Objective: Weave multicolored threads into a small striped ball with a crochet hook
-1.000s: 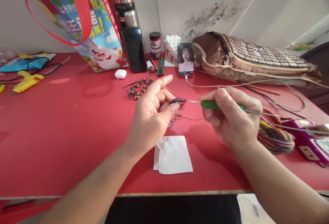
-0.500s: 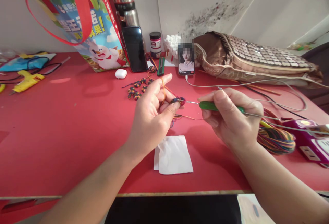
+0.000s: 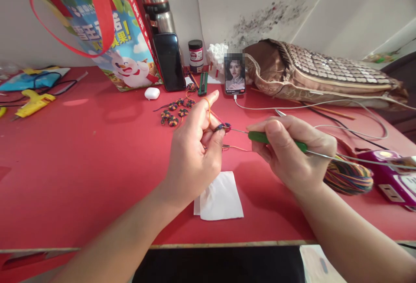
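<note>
My left hand (image 3: pixel 198 144) pinches a small multicoloured crochet piece (image 3: pixel 222 127) between thumb and fingers. Orange yarn (image 3: pixel 209 107) loops over its raised index finger. My right hand (image 3: pixel 292 151) grips a crochet hook (image 3: pixel 258 137) by its green handle. The hook's thin metal shaft reaches to the crochet piece; its very tip cannot be made out. Behind the right hand a silver pointed tip (image 3: pixel 280 112) shows, the rest of it hidden. Several small crocheted pieces (image 3: pixel 173 121) in the same dark and orange colours lie beyond the left hand.
A folded white tissue (image 3: pixel 221 196) lies near the table's front edge. On the right are a yarn ball (image 3: pixel 351 176) and a purple power socket (image 3: pixel 390 174). A propped phone (image 3: pixel 234 75) with a white cable, a jar (image 3: pixel 195 55), a dark phone (image 3: pixel 169 62) and a bag (image 3: pixel 120 36) stand behind.
The right hand and hook have shifted slightly, the handle tilting more downward to the right. My left hand has turned a little, still pinching the crochet piece. The phone's picture differs.
</note>
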### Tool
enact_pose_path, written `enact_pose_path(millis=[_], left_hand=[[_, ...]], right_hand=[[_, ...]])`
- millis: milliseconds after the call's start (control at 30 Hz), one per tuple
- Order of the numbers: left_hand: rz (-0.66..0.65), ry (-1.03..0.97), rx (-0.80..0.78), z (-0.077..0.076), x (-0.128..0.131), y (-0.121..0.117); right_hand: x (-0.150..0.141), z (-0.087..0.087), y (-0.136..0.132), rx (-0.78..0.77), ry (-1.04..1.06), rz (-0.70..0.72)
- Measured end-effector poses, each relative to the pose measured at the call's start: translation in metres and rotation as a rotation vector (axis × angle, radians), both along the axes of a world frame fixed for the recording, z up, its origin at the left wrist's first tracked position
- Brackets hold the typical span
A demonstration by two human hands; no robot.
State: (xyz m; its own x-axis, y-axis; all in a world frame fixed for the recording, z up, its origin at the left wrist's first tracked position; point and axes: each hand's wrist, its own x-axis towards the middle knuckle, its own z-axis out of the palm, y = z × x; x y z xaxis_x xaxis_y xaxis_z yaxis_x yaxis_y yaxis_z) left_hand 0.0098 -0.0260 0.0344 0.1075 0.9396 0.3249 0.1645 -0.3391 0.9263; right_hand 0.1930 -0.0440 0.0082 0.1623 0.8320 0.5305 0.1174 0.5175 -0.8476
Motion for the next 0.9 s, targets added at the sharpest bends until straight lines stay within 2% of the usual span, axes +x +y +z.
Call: enact_pose_path(millis=[233, 533, 733, 900], left_hand=[[0.023, -0.001, -0.019, -0.003, 0.001, -0.001], [-0.027, -0.184, -0.206, 0.004, 0.007, 0.001], [-0.073, -0.317, -0.308, 0.006, 0.008, -0.004], [-0.08, -0.288, -0.327, 0.007, 0.007, -0.003]], right_hand=[[-0.006, 0.008, -0.005, 0.141, -0.316, -0.086], [-0.011, 0.002, -0.005, 0.206, -0.402, -0.13], [-0.006, 0.003, 0.0, 0.36, -0.477, -0.082], [-0.002, 0.001, 0.002, 0.342, -0.511, -0.076]])
